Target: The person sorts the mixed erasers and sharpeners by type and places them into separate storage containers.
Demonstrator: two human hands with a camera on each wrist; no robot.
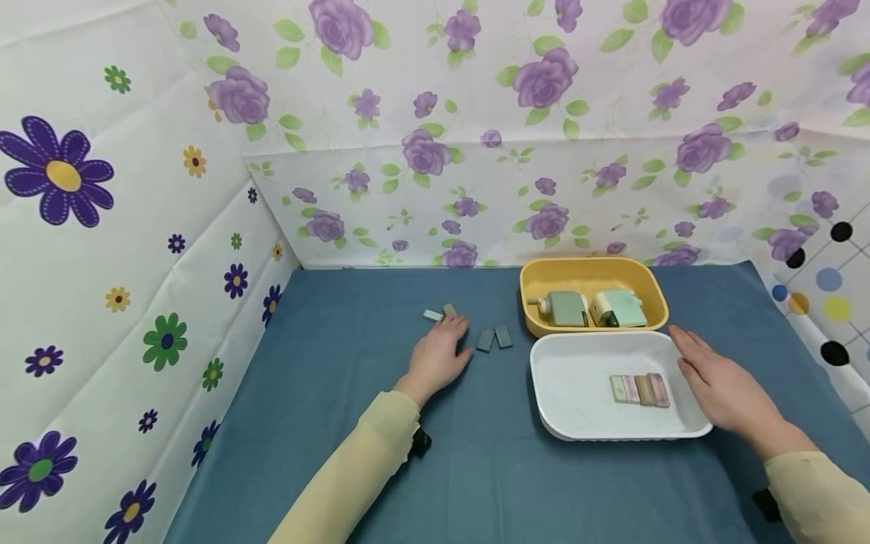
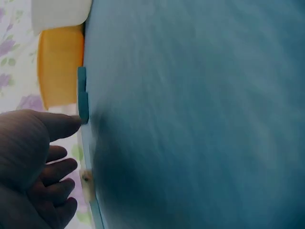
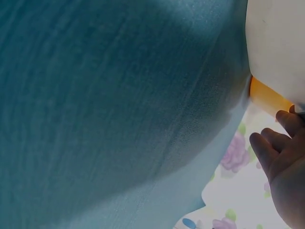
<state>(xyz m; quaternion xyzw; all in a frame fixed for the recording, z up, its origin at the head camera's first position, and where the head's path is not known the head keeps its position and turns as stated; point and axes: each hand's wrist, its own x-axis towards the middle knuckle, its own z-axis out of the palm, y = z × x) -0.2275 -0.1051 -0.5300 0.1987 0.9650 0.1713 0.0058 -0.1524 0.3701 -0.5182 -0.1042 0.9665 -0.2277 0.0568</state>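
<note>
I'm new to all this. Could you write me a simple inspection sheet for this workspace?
Surface: blue cloth, slightly creased.
Job's things: two dark grey blocks, a pale block and a brown block lie on the cloth; a row of four blocks lies in the white tray.
Clutter: yellow bin behind the tray, holding two greenish gadgets.
Hands: left hand by the brown block, gripping nothing, contact unclear; right hand open at the tray's right end.
Cables: nothing seen.
Surroundings: purple-flowered sheet behind, daisy-patterned sheet at left.
</note>
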